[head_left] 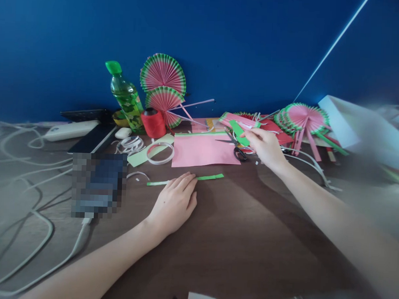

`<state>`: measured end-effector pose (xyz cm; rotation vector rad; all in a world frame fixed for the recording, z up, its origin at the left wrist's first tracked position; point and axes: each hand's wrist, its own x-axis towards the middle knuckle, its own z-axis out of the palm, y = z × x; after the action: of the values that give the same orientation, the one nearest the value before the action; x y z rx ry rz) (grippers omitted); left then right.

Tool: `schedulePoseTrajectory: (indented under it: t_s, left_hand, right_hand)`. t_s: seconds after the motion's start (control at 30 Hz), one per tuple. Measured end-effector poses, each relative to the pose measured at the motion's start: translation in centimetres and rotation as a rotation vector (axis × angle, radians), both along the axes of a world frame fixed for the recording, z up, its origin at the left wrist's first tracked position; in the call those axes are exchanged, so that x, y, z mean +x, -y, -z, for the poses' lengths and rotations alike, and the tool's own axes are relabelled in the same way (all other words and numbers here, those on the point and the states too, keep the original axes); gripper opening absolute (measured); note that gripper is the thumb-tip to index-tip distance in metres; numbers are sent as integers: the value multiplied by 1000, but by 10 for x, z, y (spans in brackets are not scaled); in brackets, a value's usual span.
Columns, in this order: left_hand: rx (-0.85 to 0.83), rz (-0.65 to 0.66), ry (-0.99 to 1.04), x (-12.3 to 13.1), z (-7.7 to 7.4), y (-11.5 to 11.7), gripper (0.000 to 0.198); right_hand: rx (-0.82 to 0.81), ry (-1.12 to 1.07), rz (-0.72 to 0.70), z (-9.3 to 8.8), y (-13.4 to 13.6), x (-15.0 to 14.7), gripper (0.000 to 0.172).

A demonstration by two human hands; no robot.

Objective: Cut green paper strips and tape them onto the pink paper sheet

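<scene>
My left hand [176,203] lies flat on the brown table, its fingers stretched over a narrow green paper strip [210,177]. The strip's left part looks white, and its middle is hidden under the fingers. Farther back on the right, my right hand [266,147] pinches a bright green piece of paper [240,132]. That piece is raised beside the black-handled scissors [240,153], whose blades rest over a pink paper sheet [204,152]. A pleated pink paper stack [231,120] with green edges lies just behind my right hand.
A green bottle [125,96], a red thread spool [153,123] and watermelon-patterned paper fans [163,74] stand by the blue wall. A tape roll [160,154] lies left of the pink sheet. White cables [49,231] and a phone [102,185] occupy the left. More fans [305,118] sit right.
</scene>
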<state>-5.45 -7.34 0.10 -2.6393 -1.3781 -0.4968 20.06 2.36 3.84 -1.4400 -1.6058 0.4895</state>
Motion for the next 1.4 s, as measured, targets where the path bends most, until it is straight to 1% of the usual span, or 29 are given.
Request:
schedulePoseTrajectory:
  t_s: [0.07, 0.13, 0.23, 0.33, 0.43, 0.53, 0.63, 0.73, 0.87, 1.0, 1.07, 1.13, 1.2, 1.3, 1.4]
  left_hand:
    - [-3, 10, 14, 0, -1, 0, 34]
    - [-21, 15, 63, 0, -4, 0, 32]
    - [-121, -32, 224, -2, -11, -4, 26]
    - [-304, -117, 474, -5, -18, -11, 24]
    - [-471, -167, 654, -6, -23, -16, 26]
    - [-570, -129, 700, -5, -27, -18, 29]
    - [-608, -101, 675, -5, -30, -19, 27]
    - [-633, -100, 625, -7, -36, -22, 26]
    - [-655, -52, 459, -10, -51, -33, 26]
    - [-672, 24, 268, -5, -68, -51, 23]
    - [-663, 31, 208, -1, -74, -58, 22]
    - [-657, 34, 191, 2, -74, -65, 23]
    - [-677, 38, 193, 2, -71, -70, 25]
    - [-758, 42, 166, -4, -65, -78, 29]
    - [-807, 32, 123, -8, -61, -83, 32]
  right_hand:
    - [-90, -232, -118, -4, 4, -7, 21]
    - [-219, -473, -257, -8, 11, -16, 17]
    - [-401, -675, -413, -13, 26, -32, 13]
    - [-513, -739, -554, -12, 39, -45, 14]
    - [-563, -764, -614, -9, 48, -52, 15]
    - [-591, -811, -640, -7, 52, -56, 16]
    - [-594, -842, -679, -6, 53, -58, 16]
    - [-576, -811, -672, -5, 52, -59, 16]
    - [-492, -687, -621, -3, 49, -57, 15]
    - [-407, -536, -508, -2, 44, -53, 18]
    - [-346, -479, -434, -2, 42, -50, 16]
    - [-316, -443, -376, -2, 39, -47, 14]
    - [-325, -422, -349, -1, 36, -44, 11]
    - [-363, -381, -382, 5, 32, -42, 9]
    - [-380, -260, -442, 11, 29, -40, 9]
